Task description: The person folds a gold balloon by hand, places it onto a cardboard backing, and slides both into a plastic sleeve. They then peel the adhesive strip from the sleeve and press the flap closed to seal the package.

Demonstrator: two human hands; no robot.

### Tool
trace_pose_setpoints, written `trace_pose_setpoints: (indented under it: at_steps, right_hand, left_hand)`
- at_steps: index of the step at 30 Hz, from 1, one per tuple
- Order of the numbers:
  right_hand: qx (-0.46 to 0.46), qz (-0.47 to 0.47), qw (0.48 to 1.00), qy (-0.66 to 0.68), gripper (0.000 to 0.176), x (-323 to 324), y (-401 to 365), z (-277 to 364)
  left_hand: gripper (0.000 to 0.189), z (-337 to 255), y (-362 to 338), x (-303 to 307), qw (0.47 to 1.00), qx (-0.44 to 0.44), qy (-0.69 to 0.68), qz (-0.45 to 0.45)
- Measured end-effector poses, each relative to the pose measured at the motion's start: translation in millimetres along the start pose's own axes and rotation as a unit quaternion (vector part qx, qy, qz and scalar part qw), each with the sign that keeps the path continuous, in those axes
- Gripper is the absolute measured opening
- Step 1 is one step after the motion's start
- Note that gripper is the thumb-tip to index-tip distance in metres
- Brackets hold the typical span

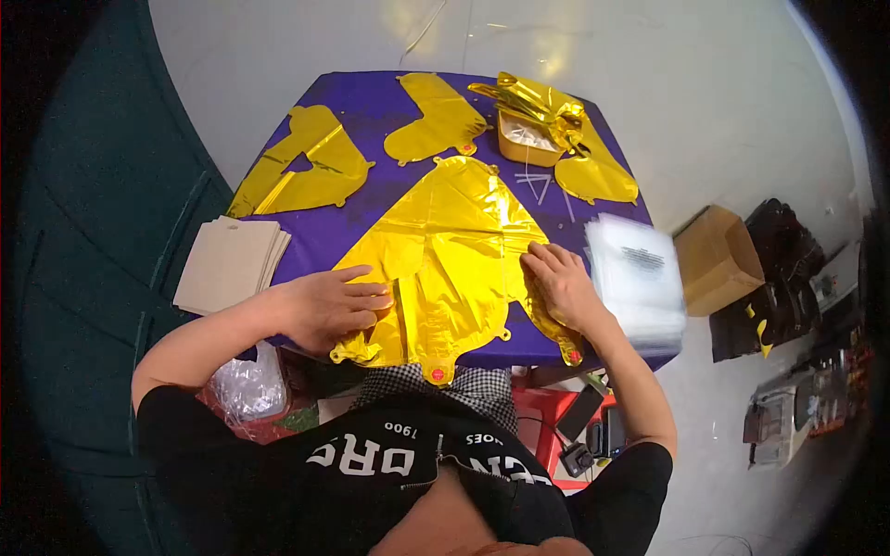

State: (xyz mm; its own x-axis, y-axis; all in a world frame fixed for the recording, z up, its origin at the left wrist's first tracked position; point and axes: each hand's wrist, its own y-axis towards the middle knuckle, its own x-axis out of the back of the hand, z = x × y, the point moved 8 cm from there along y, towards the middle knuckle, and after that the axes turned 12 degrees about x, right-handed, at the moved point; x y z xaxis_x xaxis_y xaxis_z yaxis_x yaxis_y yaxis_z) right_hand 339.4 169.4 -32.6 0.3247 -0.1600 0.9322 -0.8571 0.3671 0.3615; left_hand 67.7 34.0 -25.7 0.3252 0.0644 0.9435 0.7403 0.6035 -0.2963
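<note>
A large flat gold foil balloon (445, 241) lies creased and partly folded on the near part of the table, with round red marks on tabs at its near edge. My left hand (324, 308) rests on its left side, fingers apart and spread over the foil. On the right side, my right hand (564, 285) lays its fingers on the foil's edge, thumb hidden. Beyond them, another flat gold balloon (320, 171) lies at the left. A boot-shaped gold balloon (431, 116) lies at the back, and a gold piece (598, 179) at the right.
The table has a purple cover (366, 208). Tan cards (227, 264) are stacked at its left edge, clear plastic bags (635, 278) at its right. A yellow tub (530, 148) with crumpled gold foil stands behind white straws (533, 181). A cardboard box (718, 259) stands right of the table.
</note>
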Motion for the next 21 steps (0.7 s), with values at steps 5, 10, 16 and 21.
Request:
trace_pose_setpoints:
  at_steps: [5, 10, 16, 21]
  right_hand:
    - [-0.008, -0.017, 1.000, 0.018, 0.042, 5.7, -3.8, -5.9]
    - [-0.070, -0.112, 0.986, 0.104, 0.029, 28.3, 0.5, -35.5]
    - [-0.230, -0.154, 0.945, 0.175, 0.018, 38.4, 24.2, -118.2]
    - [-0.176, -0.247, 0.937, 0.171, 0.027, 44.7, 78.5, -194.2]
  left_hand:
    - [0.080, -6.4, -19.3, 40.8, 0.996, 0.037, -0.072, -0.046]
    - [0.055, -4.6, -27.6, 64.8, 0.990, 0.051, -0.080, -0.106]
    - [0.031, -1.9, -2.1, 67.1, 0.967, 0.019, -0.055, -0.248]
    - [0.025, -2.8, 26.9, 76.1, 0.952, 0.014, -0.043, -0.303]
